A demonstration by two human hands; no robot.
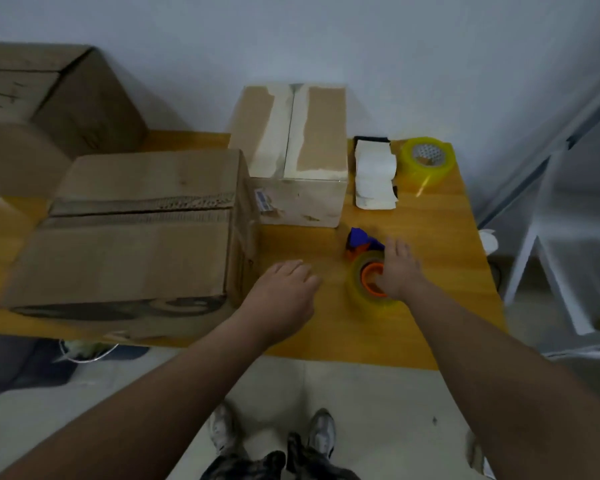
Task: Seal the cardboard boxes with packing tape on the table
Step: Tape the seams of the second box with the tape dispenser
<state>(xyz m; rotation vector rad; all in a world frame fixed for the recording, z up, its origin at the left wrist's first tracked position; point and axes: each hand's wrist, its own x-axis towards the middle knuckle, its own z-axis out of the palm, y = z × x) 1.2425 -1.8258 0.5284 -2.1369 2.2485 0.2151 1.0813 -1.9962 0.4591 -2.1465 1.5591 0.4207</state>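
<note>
Right hand [400, 268] on tape dispenser [368, 271], left hand [281, 289] beside box [132, 233]

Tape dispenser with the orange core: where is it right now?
In the head view, the tape dispenser lies on the table's right half, under the right hand, in front of the small taped box.

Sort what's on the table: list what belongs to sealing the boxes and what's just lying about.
For the job:
large cardboard box, seam untaped
smaller box behind it
tape dispenser under the right hand
spare tape roll
left hand, empty

Lying about:
stack of white labels
big box at far left
</note>
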